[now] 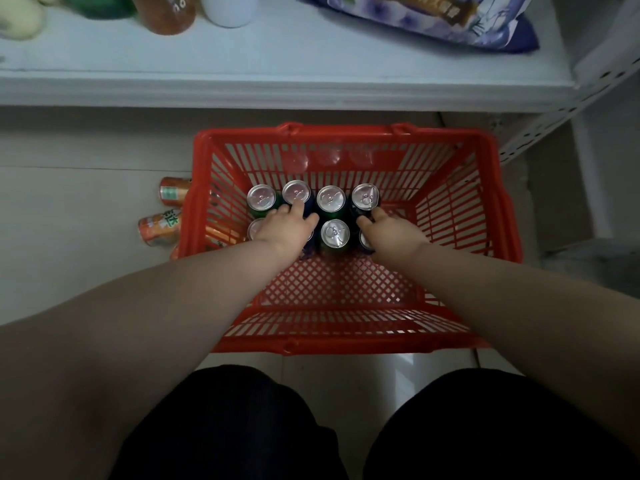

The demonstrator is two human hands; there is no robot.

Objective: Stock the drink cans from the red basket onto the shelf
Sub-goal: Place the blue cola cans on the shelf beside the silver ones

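A red basket (460, 216) stands on the floor in front of me, below the white shelf (277, 88). Several upright drink cans with silver tops stand in two rows at its far left. My left hand (284, 232) reaches in, with finger and thumb around the side of a dark blue can (296, 192) in the back row. My right hand (393, 233) has its fingers on either side of a dark can (365, 196) at the right end of that row. A green can (334, 233) stands between my hands. Both held cans still stand in the basket.
Two orange cans (174, 191) (161, 230) lie on the floor left of the basket. On the shelf are an orange bottle (169, 12), a white container (230, 8) and a purple bag (426, 19). A perforated white upright (540, 126) is at the right.
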